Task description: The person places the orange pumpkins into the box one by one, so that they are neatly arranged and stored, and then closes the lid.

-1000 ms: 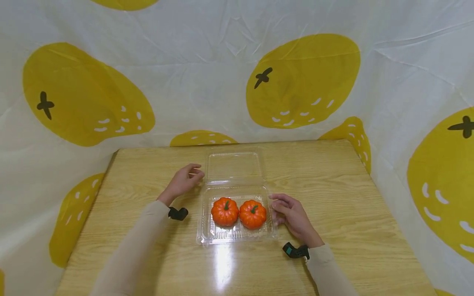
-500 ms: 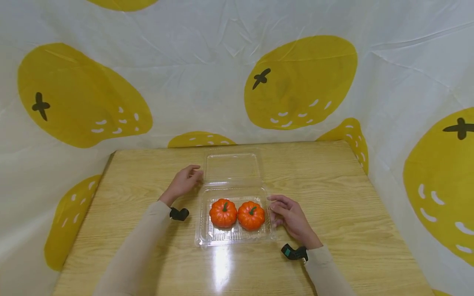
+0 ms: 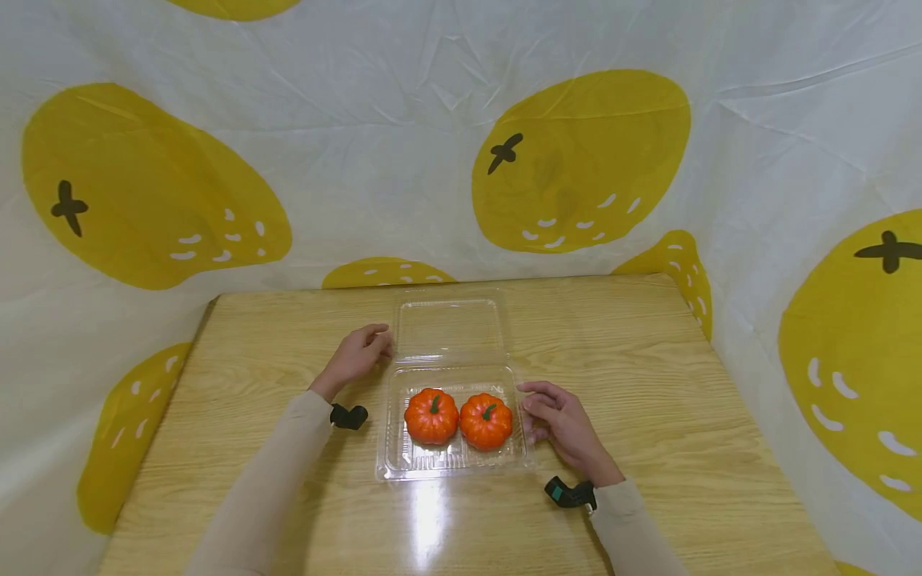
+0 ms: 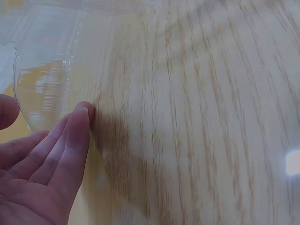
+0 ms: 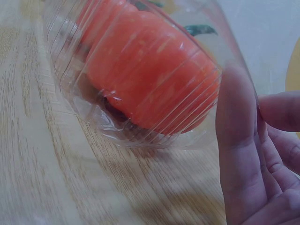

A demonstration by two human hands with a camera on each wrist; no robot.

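Two orange pumpkins with green stems, the left pumpkin and the right pumpkin, sit side by side in the base of a clear plastic clamshell container. Its lid lies folded back, away from the person. My left hand is at the container's left edge by the lid; in the left wrist view its fingers are fairly straight, with the thumb apart from them. At the base's right side, my right hand pinches the rim; in the right wrist view, the thumb and fingers lie on either side of it.
The container stands on a wood-grain table. Behind it and along both sides hangs a white curtain with large yellow fruit prints. A black wrist camera hangs at the left wrist, another wrist camera at the right.
The whole scene drifts slightly left in the head view. Both hands, the container and the pumpkins keep nearly the same places relative to each other.
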